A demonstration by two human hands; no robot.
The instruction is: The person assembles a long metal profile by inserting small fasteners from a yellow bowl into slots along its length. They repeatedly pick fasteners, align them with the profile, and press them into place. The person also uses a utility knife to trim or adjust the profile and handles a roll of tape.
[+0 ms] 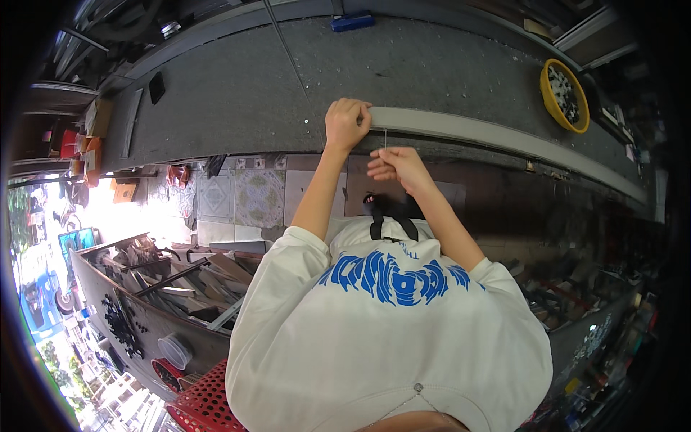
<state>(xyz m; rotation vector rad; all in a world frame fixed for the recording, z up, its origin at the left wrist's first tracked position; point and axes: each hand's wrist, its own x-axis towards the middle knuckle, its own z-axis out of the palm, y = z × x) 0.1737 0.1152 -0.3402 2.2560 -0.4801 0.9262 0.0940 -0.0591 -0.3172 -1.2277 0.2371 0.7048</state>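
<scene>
A long pale grey bar point(461, 126) lies along the front of the dark workbench and runs off to the right. My left hand point(348, 124) is closed on its left end, fingers curled over the top. Just in front of the bar, my right hand point(397, 167) pinches a thin, wire-like metal rod point(386, 137) between thumb and forefinger. The rod stands upright in the picture, its far end against the bar's near edge. The other fingers of that hand are loosely bent. What the rod's tip does at the bar is too small to make out.
On the grey workbench point(223, 79), a yellow basin point(545, 93) of small pieces stands at the right. A blue tool point(353, 22) lies at the back, and a dark flat object point(156, 88) at the left. Behind me are a scrap-filled bin point(180, 281) and a red perforated chair point(209, 399).
</scene>
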